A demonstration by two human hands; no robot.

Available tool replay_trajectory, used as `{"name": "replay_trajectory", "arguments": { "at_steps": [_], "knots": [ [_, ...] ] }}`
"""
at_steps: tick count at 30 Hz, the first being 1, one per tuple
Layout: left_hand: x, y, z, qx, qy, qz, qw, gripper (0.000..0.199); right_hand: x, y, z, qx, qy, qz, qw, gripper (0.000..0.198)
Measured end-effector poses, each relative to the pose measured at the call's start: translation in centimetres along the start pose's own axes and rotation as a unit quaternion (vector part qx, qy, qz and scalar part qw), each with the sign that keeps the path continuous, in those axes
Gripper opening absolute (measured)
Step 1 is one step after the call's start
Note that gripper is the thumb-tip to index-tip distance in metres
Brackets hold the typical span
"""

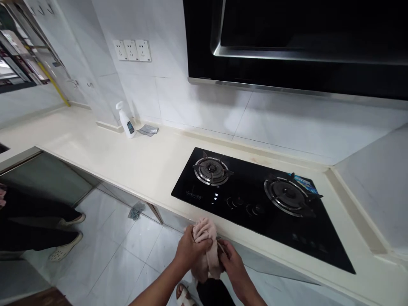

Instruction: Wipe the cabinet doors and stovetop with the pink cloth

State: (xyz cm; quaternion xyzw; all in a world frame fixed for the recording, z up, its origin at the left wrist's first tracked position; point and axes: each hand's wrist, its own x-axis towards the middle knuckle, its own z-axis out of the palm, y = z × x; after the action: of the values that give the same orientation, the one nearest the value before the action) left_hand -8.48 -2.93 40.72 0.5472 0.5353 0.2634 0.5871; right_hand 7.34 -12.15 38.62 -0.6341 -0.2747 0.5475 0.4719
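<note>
A bunched pink cloth hangs between my two hands, in front of the counter's edge. My left hand is closed round its left side, with the thumb pressed over the folds. On the other side, my right hand has its fingers curled at the cloth's edge, and part of the grip is hidden behind the fabric. Just beyond the hands lies a black glass gas stove, set into the cream counter. It has two burners with pan supports and two knobs at the middle.
A white spray bottle stands by the wall beside a flat grey packet. Low over the stove juts a black range hood. Another person's legs show at the left. A crumpled bag is below the counter.
</note>
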Motion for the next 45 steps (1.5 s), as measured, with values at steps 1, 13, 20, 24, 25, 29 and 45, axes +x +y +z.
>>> {"name": "replay_trajectory", "arguments": {
  "at_steps": [1, 13, 20, 24, 25, 29, 45],
  "knots": [
    [0.5, 0.6, 0.5, 0.000, -0.011, 0.005, 1.000, 0.037, 0.7, -0.9, -0.5, -0.013, 0.041, -0.014, 0.999, 0.053],
    [10.1, 0.0, -2.7, 0.056, 0.021, 0.122, 0.991, 0.044, 10.0, -1.7, 0.4, -0.283, 0.253, -0.268, 0.885, 0.064],
    [12.3, -2.0, -11.0, 0.179, 0.123, 0.208, 0.954, 0.024, 12.4, -0.5, 7.9, -0.505, 0.310, -0.213, 0.777, 0.065],
    [15.1, -2.6, -17.6, 0.320, 0.255, 0.273, 0.871, 0.027, 12.8, -2.0, 7.9, -0.557, 0.209, -0.279, 0.754, 0.049],
    [15.8, -2.8, -18.9, 0.349, 0.274, 0.273, 0.854, 0.028, 13.1, -2.5, 7.9, -0.555, 0.185, -0.289, 0.758, 0.048],
    [17.9, -3.0, -20.8, 0.402, 0.304, 0.263, 0.823, 0.031, 15.6, -4.1, 10.1, -0.518, 0.132, -0.336, 0.776, 0.041],
    [18.0, -3.2, -21.7, 0.137, 0.238, 0.163, 0.948, 0.042, 19.6, -8.0, 16.4, -0.238, 0.068, -0.361, 0.899, 0.042]
  ]
}}
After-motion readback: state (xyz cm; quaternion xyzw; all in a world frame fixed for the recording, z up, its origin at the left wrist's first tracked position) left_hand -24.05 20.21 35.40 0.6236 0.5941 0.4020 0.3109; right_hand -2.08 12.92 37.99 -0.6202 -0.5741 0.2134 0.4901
